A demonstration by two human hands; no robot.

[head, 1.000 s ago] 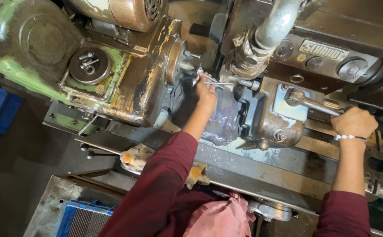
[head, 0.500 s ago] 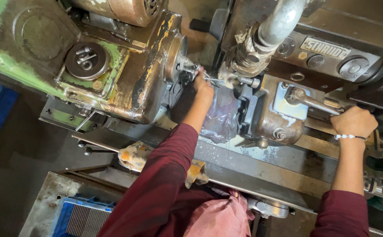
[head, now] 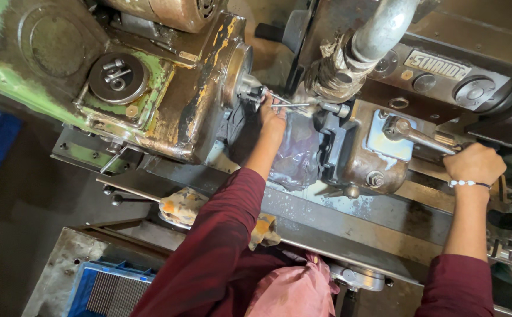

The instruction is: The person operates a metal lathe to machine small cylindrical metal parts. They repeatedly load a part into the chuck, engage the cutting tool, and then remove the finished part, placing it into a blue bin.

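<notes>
Landmark: the big old machine head (head: 168, 88), green and rusty brown, fills the upper left; every place below is told from it

Left hand (head: 272, 119): it reaches to the right end of the machine head, just beside the shiny round chuck (head: 245, 88); its grip is pressed together around a thin metal rod (head: 288, 104); the fingers curl on the rod

Thin metal rod: it lies flat, sticking out to the right of the machine head, between the chuck and the grey tool block (head: 335, 144); one end is at the chuck; I cannot tell if it touches the block

Right hand (head: 474, 164): it is far to the right of the machine head, well apart from the left hand; its grip is closed tight in a fist on the end of a long metal lever (head: 420, 136); a white bead band is on the wrist

Lever: it slants across a pale blue plate, right of the tool block

Cloth (head: 296, 155): dark and shiny; it hangs just under the left hand

Rag (head: 184, 205): dirty, orange and pale; it lies below the machine head, beside the dark red sleeve (head: 215, 252)

Pipe (head: 379, 29): grey and fat; it stands up and to the right of the machine head

Blue crate (head: 100, 290): low in the left corner, well below the machine head
</notes>
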